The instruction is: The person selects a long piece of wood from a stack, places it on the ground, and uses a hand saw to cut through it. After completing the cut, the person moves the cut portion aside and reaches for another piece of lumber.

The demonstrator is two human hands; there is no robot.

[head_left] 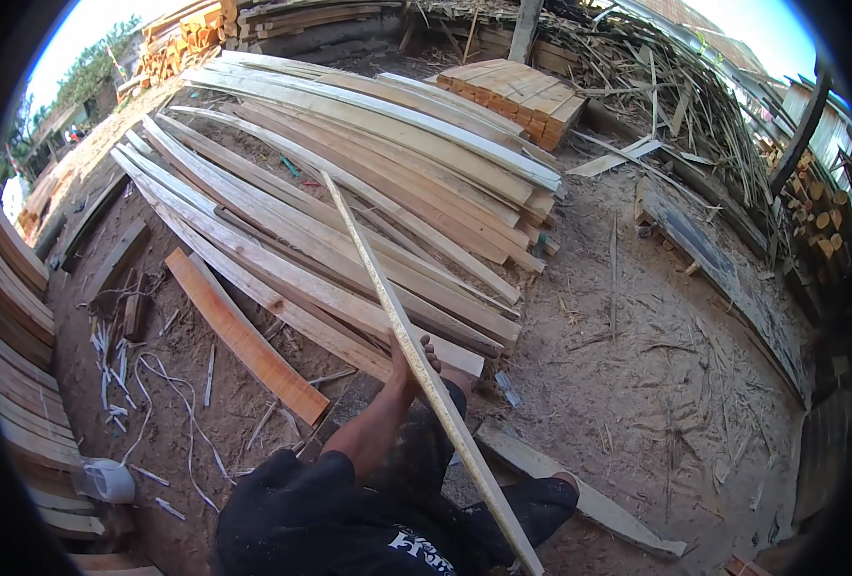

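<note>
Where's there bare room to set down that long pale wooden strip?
Best: the brown dirt ground, right side, between the long wooden planks and the wide dark-topped wooden board, though lightly littered. Crowded: left of the left hand, with thin white strips, looped white cord and the reddish-brown wooden plank.

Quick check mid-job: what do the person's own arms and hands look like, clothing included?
The left hand is bare, with no glove or watch showing. The left forearm is also bare below a short black sleeve, part of a black shirt with white print. The right hand is not in view.
</note>
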